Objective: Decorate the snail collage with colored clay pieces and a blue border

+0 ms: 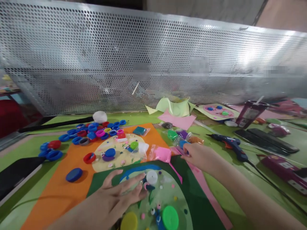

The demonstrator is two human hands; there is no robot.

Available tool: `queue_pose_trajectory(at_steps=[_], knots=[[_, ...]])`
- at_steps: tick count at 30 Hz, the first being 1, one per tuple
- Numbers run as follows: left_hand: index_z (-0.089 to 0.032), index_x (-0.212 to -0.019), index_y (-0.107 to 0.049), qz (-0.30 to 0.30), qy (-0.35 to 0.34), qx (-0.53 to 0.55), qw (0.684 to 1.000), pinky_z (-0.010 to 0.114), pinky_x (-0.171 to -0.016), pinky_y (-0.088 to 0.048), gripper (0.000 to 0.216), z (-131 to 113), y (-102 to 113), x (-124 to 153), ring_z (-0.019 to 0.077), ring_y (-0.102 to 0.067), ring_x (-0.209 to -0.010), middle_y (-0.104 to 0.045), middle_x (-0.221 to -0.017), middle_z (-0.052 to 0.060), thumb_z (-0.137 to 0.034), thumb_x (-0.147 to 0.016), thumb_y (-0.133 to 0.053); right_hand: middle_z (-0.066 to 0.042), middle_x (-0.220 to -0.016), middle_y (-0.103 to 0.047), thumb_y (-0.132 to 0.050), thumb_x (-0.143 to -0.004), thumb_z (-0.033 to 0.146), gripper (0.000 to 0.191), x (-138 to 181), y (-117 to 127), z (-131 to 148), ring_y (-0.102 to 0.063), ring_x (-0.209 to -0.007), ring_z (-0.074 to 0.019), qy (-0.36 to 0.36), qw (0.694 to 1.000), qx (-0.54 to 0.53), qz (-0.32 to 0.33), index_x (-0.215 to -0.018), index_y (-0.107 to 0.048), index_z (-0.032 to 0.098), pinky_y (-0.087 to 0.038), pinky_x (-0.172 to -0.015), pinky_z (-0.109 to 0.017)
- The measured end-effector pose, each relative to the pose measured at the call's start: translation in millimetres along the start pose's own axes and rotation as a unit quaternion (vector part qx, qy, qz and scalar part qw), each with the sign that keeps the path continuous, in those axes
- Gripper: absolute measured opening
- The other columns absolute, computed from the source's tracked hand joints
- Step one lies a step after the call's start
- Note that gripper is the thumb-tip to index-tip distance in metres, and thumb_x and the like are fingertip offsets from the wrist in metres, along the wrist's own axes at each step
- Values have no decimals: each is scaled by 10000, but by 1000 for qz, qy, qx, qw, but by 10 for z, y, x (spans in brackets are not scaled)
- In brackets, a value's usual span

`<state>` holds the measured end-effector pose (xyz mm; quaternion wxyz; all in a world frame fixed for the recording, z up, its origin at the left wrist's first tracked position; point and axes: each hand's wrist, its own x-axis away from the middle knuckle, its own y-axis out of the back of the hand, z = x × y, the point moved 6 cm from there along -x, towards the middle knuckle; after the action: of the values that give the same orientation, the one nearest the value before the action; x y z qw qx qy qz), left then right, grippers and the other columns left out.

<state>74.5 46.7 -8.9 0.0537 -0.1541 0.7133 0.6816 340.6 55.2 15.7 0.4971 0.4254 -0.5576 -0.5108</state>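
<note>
Screen: a perforated metal screen [153, 60] is standing along the far edge of the bench.
Bench: a green bench [28, 150] is carrying everything, with craft scraps lying across it.
Orange sheet: an orange sheet [59, 188] is lying left of the middle, reaching toward the near edge.
Green sheet: a dark green sheet [192, 191] is lying at the near edge, overlapping the orange sheet.
Collage: a pale green round collage [168, 195] is sitting on the green sheet, carrying a white cap [152, 176], a green cap [170, 217] and a yellow cap [129, 221].
Left hand: the left hand [117, 195] is pressing flat on the collage's left part, fingers spread wide and closing on nothing.
Right hand: the right hand [200, 156] is reaching past the green sheet's far right corner; its fingertips are touching a small blue piece [184, 143] among clay bags, and I cannot tell whether the grip is closing on it.
Clay bags: a pink clay bag [162, 154] is lying just left of the right hand, a green one [172, 134] farther back.
Glue gun: a blue glue gun [230, 145] is lying toward the right edge, near the right hand.
Caps: loose blue, red and pink caps [91, 131] are crowding the orange sheet's far left corner.
</note>
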Motion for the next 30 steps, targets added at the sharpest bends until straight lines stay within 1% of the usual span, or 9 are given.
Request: queue_pose_trajectory(at_steps=[3,6,8,11,14,18,21,25,30], knots=[[-204,-1451,-22,39,-37,20,998,441,-1012,-337,739,-65,66,-38,276,-497,-1183,-603,-1210,85,-460,-899,-441,-62,-774,-656,-571,-828,298,128,7,22,-12,-630,-693,-216,-4,1000,-10,0,-838,-597,173,-286,-484,-250],[-125,-1422,155,81,-53,44,994,469,-1066,-234,869,-122,141,-70,285,-409,-1258,-541,-1276,116,-472,-888,-435,-46,-756,-648,-555,-835,322,156,-2,53,-69,-618,-664,-191,-1,999,-28,-15,-778,-602,184,-299,-483,-241],[-115,-1410,190,87,-49,60,993,480,-1078,-202,916,-129,170,-75,288,-376,-1279,-510,-1306,119,-533,-872,-422,-35,-752,-646,-522,-853,330,183,-23,89,-125,-610,-658,-178,-2,998,-41,-38,-760,-595,190,-311,-487,-236],[-176,-1439,97,92,-33,64,993,464,-1054,-271,919,-102,151,-45,296,-400,-1262,-504,-1315,100,-628,-833,-425,-29,-773,-648,-479,-875,314,166,-83,137,-193,-603,-661,-169,-8,995,-56,-83,-829,-581,192,-333,-505,-237],[-211,-1448,31,49,2,27,998,421,-1046,-297,806,-37,165,6,267,-451,-1230,-551,-1273,80,-569,-878,-410,-53,-884,-651,-484,-873,268,136,-164,139,-205,-607,-752,-181,-5,991,-58,-121,-925,-568,174,-383,-592,-250],[-136,-1442,63,-19,19,-22,999,418,-1110,-85,774,-25,222,63,261,-399,-1267,-549,-1275,86,-611,-907,-232,-95,-985,-630,-516,-867,239,164,-256,108,-268,-573,-928,-223,3,988,-43,-150,-982,-574,137,-423,-759,-315],[-162,-1442,37,-81,95,-40,991,443,-1103,-29,678,17,273,70,263,-426,-1245,-578,-1247,68,-519,-937,-243,-78,-1027,-609,-521,-885,239,184,-308,119,-463,-555,-987,-220,-14,986,-35,-165,-1030,-567,135,-441,-821,-386],[-186,-1426,-71,-140,210,-24,967,522,-1049,-181,595,116,288,77,288,-475,-1192,-638,-1152,75,-373,-928,-335,-70,-1120,-574,-527,-900,293,237,-364,110,-738,-565,-991,-213,-44,984,-35,-170,-1093,-553,159,-463,-841,-429],[-209,-1249,-395,-142,214,-39,966,448,-978,-351,358,206,267,95,276,-478,-1189,-585,-1216,76,-305,-904,-395,-60,-1063,-595,-545,-892,311,246,-410,-95,-785,-600,-895,-188,-27,993,-48,-107,-1079,-561,151,-510,-760,-388]])
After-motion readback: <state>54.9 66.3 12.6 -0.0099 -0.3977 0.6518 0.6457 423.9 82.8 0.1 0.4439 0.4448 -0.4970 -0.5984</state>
